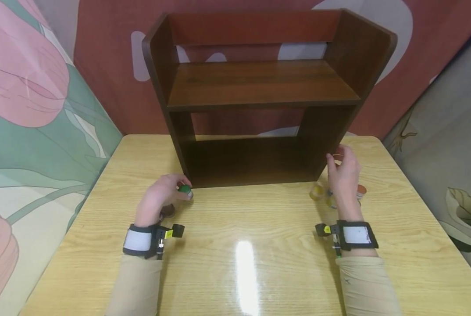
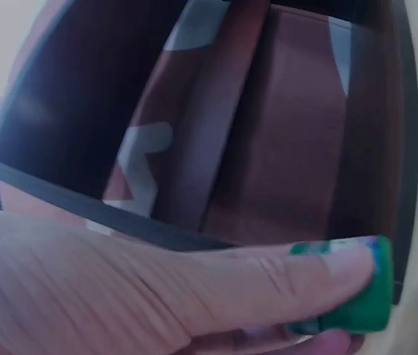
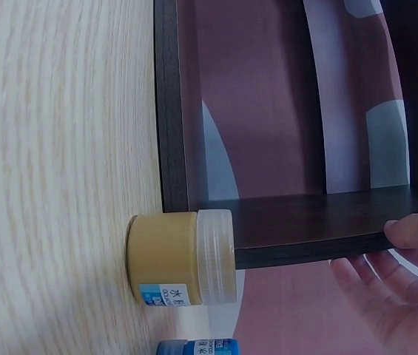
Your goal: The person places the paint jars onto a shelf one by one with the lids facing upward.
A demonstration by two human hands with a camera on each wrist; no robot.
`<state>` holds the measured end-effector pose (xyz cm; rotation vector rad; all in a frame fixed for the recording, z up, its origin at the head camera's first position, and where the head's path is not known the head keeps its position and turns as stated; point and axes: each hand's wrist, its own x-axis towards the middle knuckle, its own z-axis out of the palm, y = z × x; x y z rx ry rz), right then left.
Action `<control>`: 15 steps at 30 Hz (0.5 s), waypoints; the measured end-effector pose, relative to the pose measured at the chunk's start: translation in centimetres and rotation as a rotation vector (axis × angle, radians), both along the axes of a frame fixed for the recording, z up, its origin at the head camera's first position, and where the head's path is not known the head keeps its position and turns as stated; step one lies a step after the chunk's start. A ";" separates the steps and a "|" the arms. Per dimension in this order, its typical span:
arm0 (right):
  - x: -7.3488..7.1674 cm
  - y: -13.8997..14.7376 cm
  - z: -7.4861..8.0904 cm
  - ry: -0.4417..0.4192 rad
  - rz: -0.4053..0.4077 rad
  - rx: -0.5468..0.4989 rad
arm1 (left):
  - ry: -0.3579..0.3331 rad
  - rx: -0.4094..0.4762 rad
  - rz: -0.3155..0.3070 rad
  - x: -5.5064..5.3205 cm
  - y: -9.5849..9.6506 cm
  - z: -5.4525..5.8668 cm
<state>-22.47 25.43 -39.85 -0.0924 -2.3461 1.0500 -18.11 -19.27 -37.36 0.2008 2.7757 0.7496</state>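
Note:
A dark brown wooden two-tier shelf [image 1: 259, 85] stands on the table. Near its lower left corner my left hand [image 1: 165, 193] grips a small green paint jar [image 2: 368, 299] between thumb and fingers. At the shelf's right side panel, my right hand [image 3: 408, 274] pinches the front edge, the thumb on one face and the fingers on the other. Below that hand stands an ochre paint jar [image 3: 163, 251] with a clear lid, close to the shelf's corner. A blue paint jar [image 3: 212, 347] is beside it, partly cut off by the frame.
A dark brown jar [image 1: 167, 210] sits by my left wrist, partly covered. Near my right wrist are a yellow jar [image 1: 332, 202] and an orange-topped jar [image 1: 361, 190]. The pale wooden table [image 1: 204, 263] runs to patterned walls at the back and sides.

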 end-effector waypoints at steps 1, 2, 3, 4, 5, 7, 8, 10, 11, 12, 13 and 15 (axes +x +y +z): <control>0.0 0.0 0.0 0.000 0.000 0.001 | 0.008 -0.005 -0.039 0.0 0.1 0.1; 0.0 0.0 0.0 -0.001 -0.001 0.000 | 0.021 -0.008 -0.085 0.0 0.2 0.2; 0.0 0.0 0.0 -0.002 -0.001 -0.001 | 0.042 -0.006 -0.130 0.0 0.4 0.3; 0.0 -0.1 0.0 -0.004 -0.001 -0.004 | 0.065 -0.003 -0.173 0.0 0.7 0.3; 0.0 -0.1 0.0 -0.006 -0.001 -0.005 | 0.089 0.004 -0.213 -0.1 0.9 0.2; 0.0 -0.1 0.0 -0.009 -0.001 -0.009 | 0.120 0.033 -0.247 -0.2 1.4 0.1; 0.0 -0.1 0.1 -0.007 -0.001 -0.010 | 0.134 0.049 -0.254 -0.3 1.7 0.0; 0.0 -0.1 0.0 -0.006 -0.002 -0.008 | 0.155 0.076 -0.251 -0.4 2.0 -0.3; 0.0 -0.1 0.0 -0.005 -0.003 -0.006 | 0.163 0.085 -0.250 -0.4 2.2 -0.4; 0.0 -0.1 0.0 -0.003 -0.003 -0.004 | 0.167 0.090 -0.245 -0.5 2.3 -0.6; 0.0 0.0 0.0 -0.002 -0.004 -0.001 | 0.176 0.093 -0.249 -0.5 2.4 -0.7; 0.0 0.0 0.0 -0.003 -0.006 0.003 | 0.188 0.091 -0.261 -0.6 2.6 -0.9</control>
